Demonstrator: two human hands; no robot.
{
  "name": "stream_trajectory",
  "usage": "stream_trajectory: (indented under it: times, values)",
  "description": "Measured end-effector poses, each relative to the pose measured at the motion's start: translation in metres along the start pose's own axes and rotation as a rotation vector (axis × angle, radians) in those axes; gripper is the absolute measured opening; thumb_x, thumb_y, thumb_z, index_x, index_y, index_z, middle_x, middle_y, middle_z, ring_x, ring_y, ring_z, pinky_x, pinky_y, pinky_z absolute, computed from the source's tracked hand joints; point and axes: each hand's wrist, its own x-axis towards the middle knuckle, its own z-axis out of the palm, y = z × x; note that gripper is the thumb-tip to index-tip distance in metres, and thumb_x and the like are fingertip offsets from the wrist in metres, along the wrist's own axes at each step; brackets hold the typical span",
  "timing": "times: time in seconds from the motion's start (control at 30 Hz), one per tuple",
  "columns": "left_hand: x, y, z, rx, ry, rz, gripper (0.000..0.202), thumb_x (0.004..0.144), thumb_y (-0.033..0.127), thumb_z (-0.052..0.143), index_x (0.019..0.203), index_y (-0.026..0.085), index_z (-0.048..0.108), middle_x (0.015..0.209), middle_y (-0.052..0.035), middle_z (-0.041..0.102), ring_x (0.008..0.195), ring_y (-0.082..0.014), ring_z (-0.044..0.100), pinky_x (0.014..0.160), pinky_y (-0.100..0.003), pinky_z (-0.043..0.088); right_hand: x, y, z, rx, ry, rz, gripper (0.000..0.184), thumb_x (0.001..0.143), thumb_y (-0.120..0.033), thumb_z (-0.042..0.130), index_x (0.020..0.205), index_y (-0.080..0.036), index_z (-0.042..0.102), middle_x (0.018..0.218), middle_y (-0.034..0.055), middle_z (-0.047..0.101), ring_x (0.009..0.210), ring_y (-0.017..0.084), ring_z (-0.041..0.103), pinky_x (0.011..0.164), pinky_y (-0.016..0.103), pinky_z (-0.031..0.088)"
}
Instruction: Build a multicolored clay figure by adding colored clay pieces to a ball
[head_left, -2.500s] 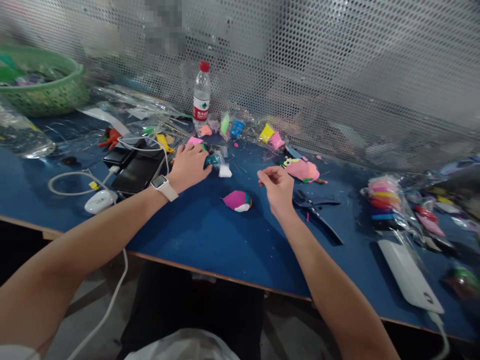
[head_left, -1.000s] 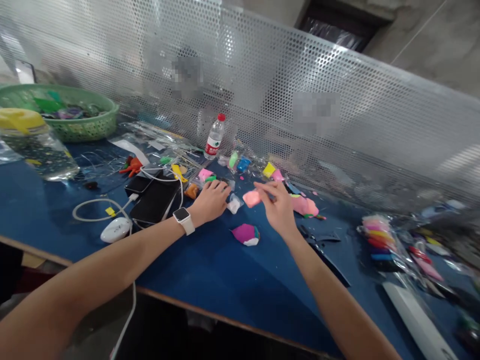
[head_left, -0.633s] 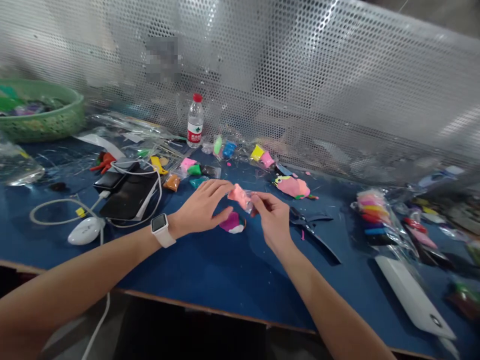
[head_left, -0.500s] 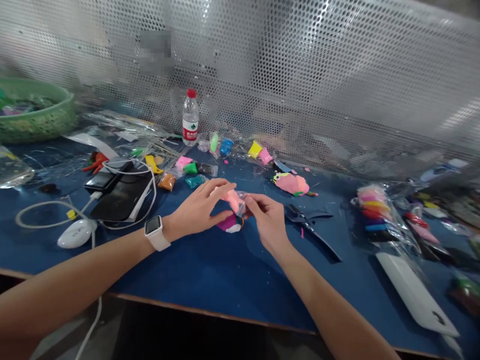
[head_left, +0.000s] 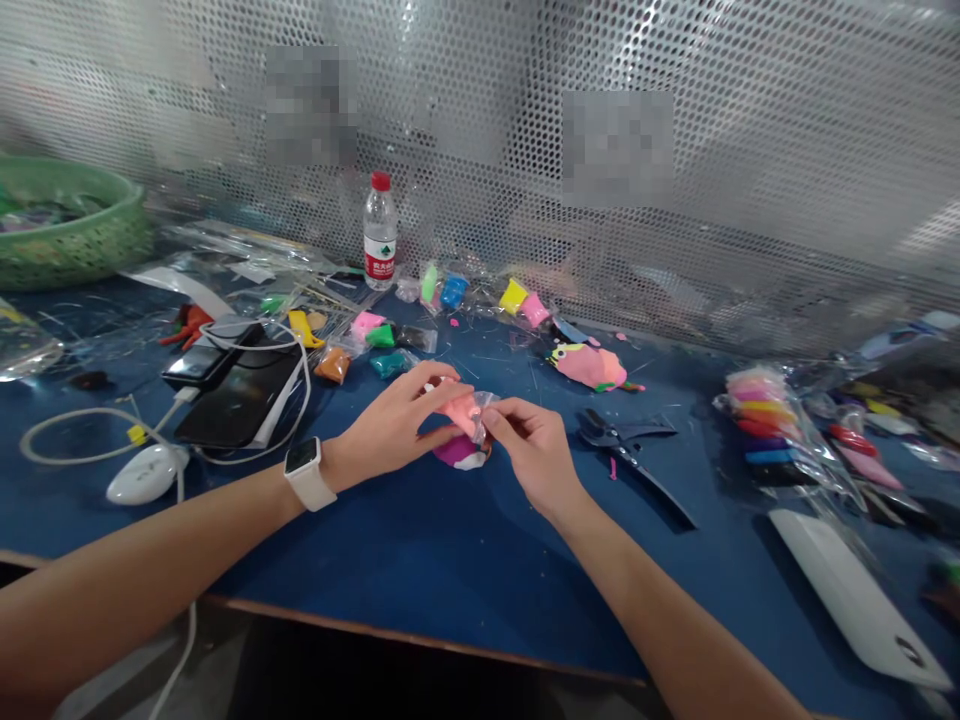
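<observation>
My left hand (head_left: 401,420) wraps its thumb and fingers round a lump of salmon-pink modelling clay (head_left: 459,408). A small clear plastic bag (head_left: 480,425) clings to the clay's right side, and my right hand (head_left: 529,440) pinches it between thumb and fingertips. Just under both hands lies a purple and white clay piece (head_left: 459,452), partly covered by the left thumb. Beyond my right hand rests a pink clay figure (head_left: 589,366) with a yellow and green end and an eye. Dark-handled pliers or snips (head_left: 634,455) lie to the right.
Small clay packets, such as an orange one (head_left: 333,364) and a teal one (head_left: 390,364), lie beyond my left hand. A water bottle (head_left: 380,235) stands by the perforated metal screen (head_left: 480,130). Phones, cables and a green basket (head_left: 75,250) are left; a white box (head_left: 855,600) is right.
The salmon-pink clay and the clear bag show more between my hands, and the bag sits slightly lower. Both hands stay nearly in place; the view has shifted a little.
</observation>
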Motion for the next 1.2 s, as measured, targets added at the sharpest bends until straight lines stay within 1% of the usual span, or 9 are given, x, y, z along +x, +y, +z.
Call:
stream_trajectory:
  times: [0.1,0.17,0.23,0.33,0.47,0.63,0.87,1.07,1.2]
  values:
    - [0.000,0.006,-0.001,0.048,0.040,-0.002,0.044,0.113,0.027,0.068,0.155,0.025,0.058,0.160,-0.0187,0.059,0.153,-0.0363,0.061,0.126,-0.060,0.057,-0.002,-0.002,0.002,0.012,0.020,-0.020,0.043,0.090,-0.065,0.093,0.081,-0.024,0.083,0.069,0.0017,0.076,0.060,0.017,0.069,0.059,0.031,0.060]
    - [0.001,0.012,-0.004,0.073,0.095,-0.003,0.043,0.112,0.029,0.068,0.153,0.026,0.058,0.160,-0.0189,0.060,0.151,-0.0370,0.060,0.127,-0.062,0.054,-0.003,-0.005,0.002,0.005,0.042,-0.040,0.043,0.090,-0.065,0.093,0.081,-0.024,0.081,0.071,0.0016,0.077,0.060,0.017,0.069,0.059,0.032,0.060]
    - [0.002,0.019,-0.007,0.079,0.146,0.034,0.032,0.111,0.029,0.067,0.142,0.027,0.062,0.151,-0.0156,0.067,0.141,-0.0339,0.066,0.119,-0.057,0.056,-0.004,-0.007,0.004,-0.018,0.065,-0.056,0.044,0.089,-0.066,0.093,0.081,-0.025,0.080,0.071,0.0015,0.076,0.059,0.018,0.069,0.057,0.032,0.060]
    - [0.004,0.029,-0.010,0.058,0.169,0.110,0.006,0.112,0.029,0.067,0.117,0.026,0.064,0.121,-0.0076,0.076,0.113,-0.0261,0.071,0.098,-0.045,0.057,-0.008,-0.011,0.008,-0.051,0.078,-0.090,0.044,0.089,-0.065,0.095,0.079,-0.026,0.077,0.072,0.0018,0.077,0.061,0.018,0.069,0.059,0.033,0.062]
    - [0.004,0.036,-0.006,0.035,0.122,0.125,0.020,0.116,0.037,0.067,0.103,0.024,0.061,0.101,-0.0032,0.075,0.094,-0.0217,0.067,0.085,-0.039,0.055,-0.016,-0.013,0.015,-0.087,0.028,-0.138,0.043,0.093,-0.065,0.091,0.083,-0.027,0.075,0.076,0.0001,0.076,0.063,0.018,0.069,0.060,0.032,0.060]
    - [0.003,0.035,-0.002,0.017,0.125,0.163,0.017,0.118,0.032,0.064,0.104,0.022,0.060,0.103,-0.0052,0.073,0.095,-0.0216,0.068,0.086,-0.037,0.061,-0.020,-0.010,0.016,-0.234,-0.013,-0.260,0.039,0.108,-0.060,0.075,0.087,-0.028,0.072,0.079,-0.0009,0.070,0.063,0.016,0.062,0.059,0.031,0.050]
    - [0.004,0.035,-0.003,-0.001,0.128,0.175,0.008,0.116,0.024,0.062,0.109,0.021,0.061,0.106,-0.0086,0.074,0.098,-0.0235,0.070,0.085,-0.039,0.065,-0.017,-0.009,0.012,-0.344,-0.015,-0.431,0.027,0.110,-0.045,0.076,0.088,-0.030,0.072,0.084,-0.0004,0.071,0.075,0.020,0.067,0.071,0.036,0.054]
    - [0.007,0.032,-0.005,0.089,0.108,0.237,0.013,0.118,0.016,0.056,0.109,0.019,0.064,0.107,-0.0076,0.076,0.095,-0.0215,0.070,0.087,-0.037,0.065,-0.017,-0.008,0.014,-0.356,0.013,-0.434,0.023,0.108,-0.038,0.077,0.088,-0.028,0.072,0.087,0.0006,0.072,0.077,0.019,0.068,0.069,0.034,0.055]
    - [0.008,0.031,-0.007,0.065,0.102,0.204,0.019,0.121,0.019,0.054,0.106,0.019,0.066,0.106,-0.0069,0.077,0.095,-0.0208,0.071,0.088,-0.036,0.064,-0.019,-0.006,0.018,-0.248,0.021,-0.326,0.020,0.105,-0.042,0.080,0.094,-0.027,0.071,0.085,0.0001,0.075,0.072,0.017,0.071,0.065,0.031,0.059]
